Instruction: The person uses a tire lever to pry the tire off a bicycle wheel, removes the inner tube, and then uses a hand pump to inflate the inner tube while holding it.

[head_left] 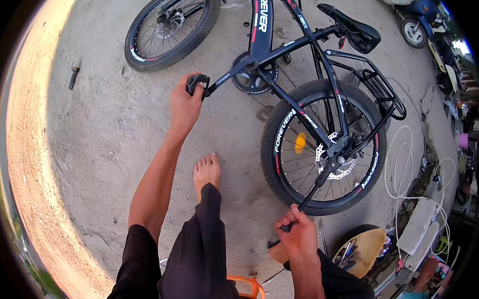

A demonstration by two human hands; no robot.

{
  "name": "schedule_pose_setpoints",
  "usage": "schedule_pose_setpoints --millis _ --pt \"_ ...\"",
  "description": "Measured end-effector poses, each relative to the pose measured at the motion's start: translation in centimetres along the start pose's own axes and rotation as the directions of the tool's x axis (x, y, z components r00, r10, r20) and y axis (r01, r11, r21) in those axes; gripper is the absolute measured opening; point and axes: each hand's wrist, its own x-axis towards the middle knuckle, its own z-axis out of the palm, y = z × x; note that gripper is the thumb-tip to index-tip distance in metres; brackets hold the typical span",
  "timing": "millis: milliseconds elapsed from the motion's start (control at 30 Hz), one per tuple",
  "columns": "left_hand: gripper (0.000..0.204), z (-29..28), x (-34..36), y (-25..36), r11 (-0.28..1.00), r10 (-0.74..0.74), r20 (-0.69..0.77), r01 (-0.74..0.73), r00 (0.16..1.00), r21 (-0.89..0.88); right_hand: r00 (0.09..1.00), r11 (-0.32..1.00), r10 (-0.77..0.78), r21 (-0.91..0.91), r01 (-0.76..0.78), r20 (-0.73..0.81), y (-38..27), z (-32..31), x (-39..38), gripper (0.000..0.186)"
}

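Observation:
A black mountain bicycle [261, 55] with red and white markings stands across the concrete in front of me, front wheel to the left. My left hand [187, 103] is closed around the black pedal [198, 85] at the end of the crank arm [229, 77]. On the right, the rear wheel [281, 172] has a silver disc rotor and a yellow reflector. A black kickstand [321, 176] slants down from near its hub. My right hand [299, 233] has its fingers curled on the kickstand's lower end, partly hiding it.
Beside my right leg sits a yellowish basin [366, 252] with tools in it. An orange plastic stool [253, 287] shows beneath me. White hose [402, 179] lies looped at the right, near concrete blocks [417, 227]. A black flashlight-like object [73, 78] lies far left. A blue scooter [421, 13] stands back right.

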Motion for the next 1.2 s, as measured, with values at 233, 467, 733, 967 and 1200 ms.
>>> schedule_pose_setpoints --millis 233,467,733,967,1200 --pt "0.026 -1.0 -0.5 2.5 0.994 -0.027 0.084 0.036 0.996 -0.105 0.998 0.999 -0.044 -0.015 0.043 -0.054 -1.3 2.7 -2.3 0.014" --pt "0.033 -1.2 -3.0 5.7 0.990 -0.035 0.147 0.055 0.988 -0.131 0.996 0.995 -0.085 -0.041 0.086 0.013 -2.2 4.8 -5.3 0.023" --pt "0.065 0.0 -5.9 8.7 0.982 0.095 0.357 -0.029 0.929 -0.185 0.984 0.977 -0.152 -0.139 0.164 0.093 -3.5 5.0 -7.5 0.034" --pt "0.083 5.0 -7.7 9.8 0.823 0.523 0.257 -0.403 0.813 -0.401 0.965 0.928 -0.197 -0.284 0.241 0.174 -5.8 4.0 -8.5 0.049" --pt "0.091 7.2 -7.7 12.0 0.743 0.622 0.215 -0.481 0.752 -0.466 0.977 0.855 -0.144 -0.477 0.204 0.160 -6.5 2.4 -11.1 0.072"
